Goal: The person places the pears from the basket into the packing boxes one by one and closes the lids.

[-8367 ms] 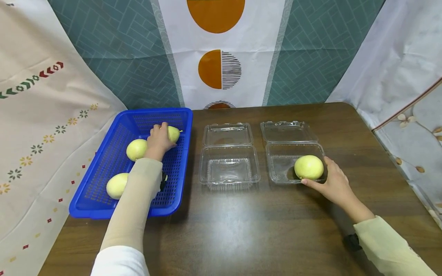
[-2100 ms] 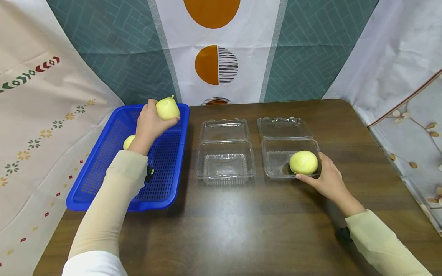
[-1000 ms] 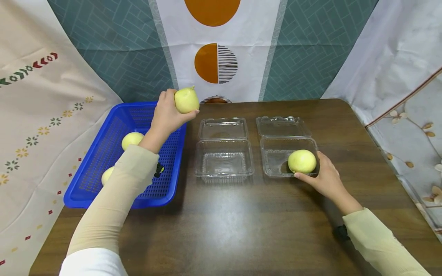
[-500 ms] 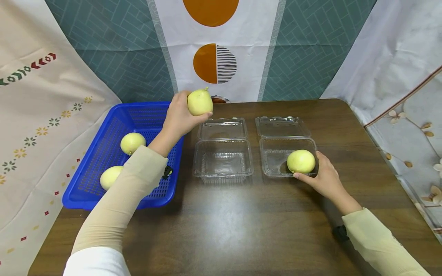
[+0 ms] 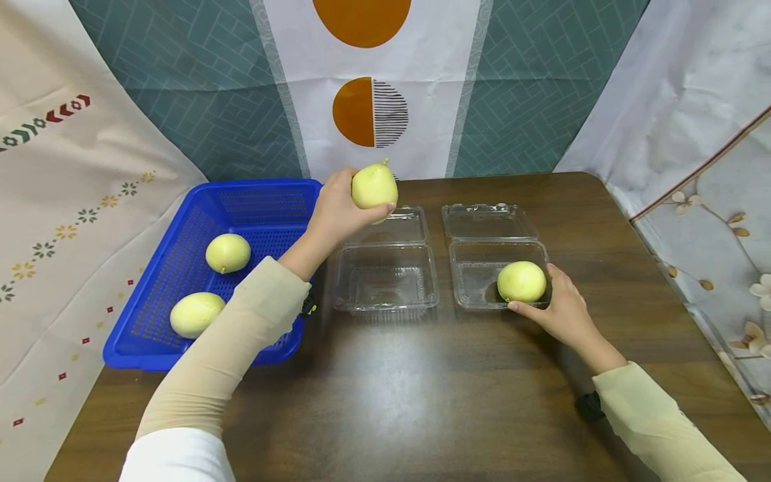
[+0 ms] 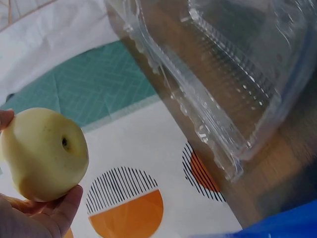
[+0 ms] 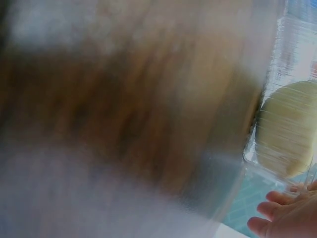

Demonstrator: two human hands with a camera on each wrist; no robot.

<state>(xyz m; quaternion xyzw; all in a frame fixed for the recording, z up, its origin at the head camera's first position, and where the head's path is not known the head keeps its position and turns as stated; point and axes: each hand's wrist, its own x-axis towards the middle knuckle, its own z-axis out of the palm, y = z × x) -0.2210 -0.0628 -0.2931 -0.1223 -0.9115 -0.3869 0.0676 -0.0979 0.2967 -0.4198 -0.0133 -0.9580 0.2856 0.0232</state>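
My left hand (image 5: 337, 207) grips a pale yellow pear (image 5: 373, 185) above the back of the left clear plastic clamshell container (image 5: 385, 304). In the left wrist view, the pear (image 6: 47, 153) sits between thumb and fingers, its dimpled end showing. My right hand (image 5: 563, 308) holds the front right corner of the right clamshell container (image 5: 472, 281), thumb at the front edge and fingers along the side. Inside that container lies another pear (image 5: 521, 282). The right wrist view shows this pear (image 7: 287, 129) through the clear wall, with the right hand's fingertips (image 7: 270, 208) near it.
A blue plastic basket (image 5: 150, 268) stands on the left with two pears visible, one farther back (image 5: 228, 253) and one nearer (image 5: 196, 314). Both containers have their lids folded back. The brown table (image 5: 385, 395) reaches hanging cloths behind and at the sides.
My left hand has lifted the pear out of the blue basket and carried it right, over the left container. My right hand has stayed at the right container's corner.
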